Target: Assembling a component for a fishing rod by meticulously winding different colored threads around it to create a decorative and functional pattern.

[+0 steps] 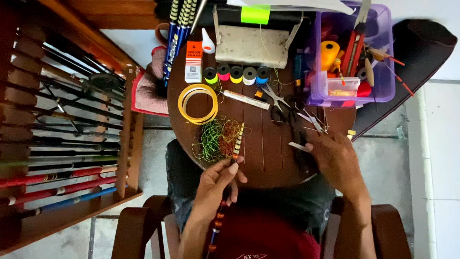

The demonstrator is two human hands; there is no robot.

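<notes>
Wooden round surface [268, 158] carries a thread tangle [218, 139], beside which the left hand [218, 184] pinches a striped rod [235, 146] while the right hand [335, 160] closes its fingers on a small pale strip [299, 147]

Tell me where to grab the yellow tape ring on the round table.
Pinch the near rim of the yellow tape ring, coming from above. It lies flat with an open centre, so one finger fits inside; the thread tangle lies just beside that edge.
</notes>
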